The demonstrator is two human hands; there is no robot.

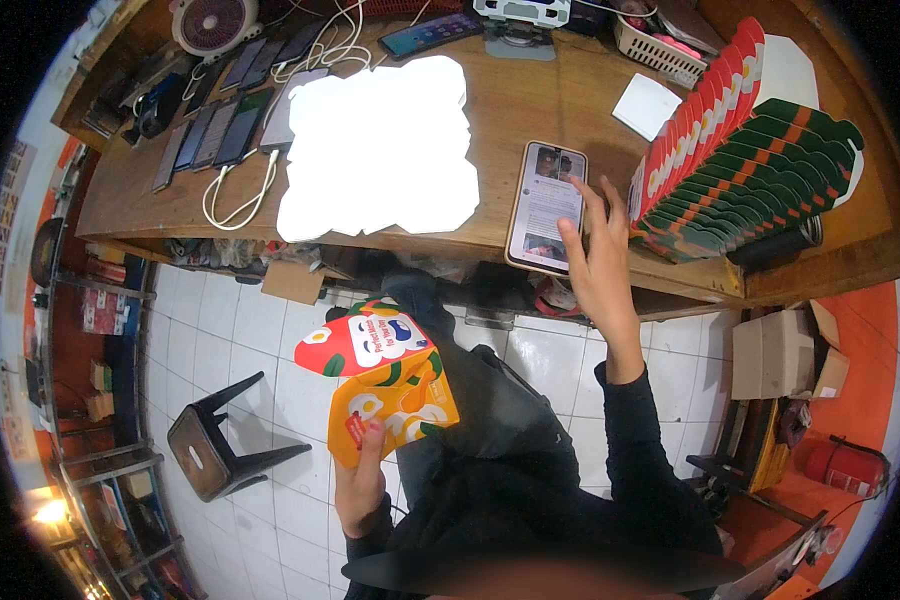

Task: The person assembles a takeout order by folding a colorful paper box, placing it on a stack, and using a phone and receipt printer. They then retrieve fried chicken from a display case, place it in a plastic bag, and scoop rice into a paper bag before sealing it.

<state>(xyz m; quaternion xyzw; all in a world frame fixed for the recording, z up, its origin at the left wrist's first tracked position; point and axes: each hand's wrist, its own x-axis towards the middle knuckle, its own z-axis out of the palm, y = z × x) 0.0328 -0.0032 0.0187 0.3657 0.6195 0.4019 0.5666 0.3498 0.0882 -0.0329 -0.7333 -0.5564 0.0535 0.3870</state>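
Nearest, the person's left hand (362, 490) grips one yellow-and-red printed cardboard box (400, 395) from below, its thumb pressed on the yellow side; the box is held above the lap, just short of the desk (540, 90). One dark, flat-seated stool (198, 455) stands on the white tiled floor (295, 440), to the left of the box.

Of the two hands, the right hand (600, 268) reaches over the desk's front edge, released, its fingers loosely spread above one pale-rimmed smartphone (528, 215) with a lit screen; whether the fingertips actually touch the glass I cannot tell. To the left of that phone lies one glaring white, wavy-edged flat sheet (380, 150), partly over the front edge. On the right leans one long row of red-and-green printed cardboard cartons (750, 170), overlapping too tightly for a sure count, and near its left end lies one square white pad (646, 106).

Farther back on the left are at least eight dark slab-like phones (240, 130), side by side, with white cables looped among them. Along the far side come one round, grey-rimmed fan (213, 22), one more dark phone with a bluish screen (430, 35), one white device stand (522, 10) and one cream plastic basket (658, 58).
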